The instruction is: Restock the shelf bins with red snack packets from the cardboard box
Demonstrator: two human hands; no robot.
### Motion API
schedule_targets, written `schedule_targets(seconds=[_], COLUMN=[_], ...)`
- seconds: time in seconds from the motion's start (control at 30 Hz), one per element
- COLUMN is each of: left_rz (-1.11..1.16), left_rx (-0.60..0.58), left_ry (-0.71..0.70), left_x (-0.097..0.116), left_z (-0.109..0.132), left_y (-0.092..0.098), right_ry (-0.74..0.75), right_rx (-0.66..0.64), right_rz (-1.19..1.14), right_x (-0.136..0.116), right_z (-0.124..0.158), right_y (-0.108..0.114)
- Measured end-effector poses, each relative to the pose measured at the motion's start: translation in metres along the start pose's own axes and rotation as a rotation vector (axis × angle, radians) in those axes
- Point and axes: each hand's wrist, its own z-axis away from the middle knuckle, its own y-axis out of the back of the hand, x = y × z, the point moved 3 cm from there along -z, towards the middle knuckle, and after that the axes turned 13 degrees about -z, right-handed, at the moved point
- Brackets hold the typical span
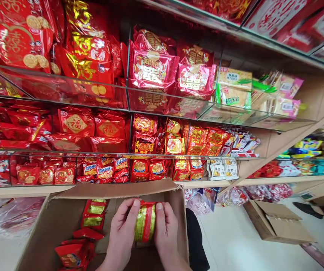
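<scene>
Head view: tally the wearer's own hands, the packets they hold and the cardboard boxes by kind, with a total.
Left hand and right hand: 2
Yellow-and-red packet: 1
Open cardboard box and floor box: 2
Total: 5

- Hemmed in both sides by carton walls (pixel 49 226).
- Blocked low ahead by far flap (pixel 113 189); passable over it.
- Cluttered left of left hand (pixel 124 229) by red packets (pixel 74 253).
- Partly barred higher up by clear shelf panel (pixel 153 100).

bright light | glare on foil packets (pixel 155 69) | sheen on floor (pixel 226 241) | upper right blurred | edges stretched
</scene>
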Motion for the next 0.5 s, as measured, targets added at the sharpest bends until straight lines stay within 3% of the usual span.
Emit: schedule_targets(seconds=[0.13,0.23,0.4,0.5], left_rz=[-0.175,-0.253,-0.274,-0.239], left_rx=[0.115,0.129,0.088,0.014], left_ry=[-0.169,-0.234,-0.219,-0.143], left_x=[-0.003,-0.001,0.009,0.015], left_z=[-0.002,-0.003,-0.003,0.000], left_y=[0.005,0.006,0.006,0.009], right_ry=[0.103,0.158,0.265,0.412], right_rx=[-0.002,-0.025,-0.054,-0.052], right_rz=[0.111,0.165,0.213,0.284], right_x=[0.000,-0.002,-0.014,-0.026], right_z=[0.004,0.006,0.001,-0.006], right_y=[-0.001,-0.002,0.000,0.011])
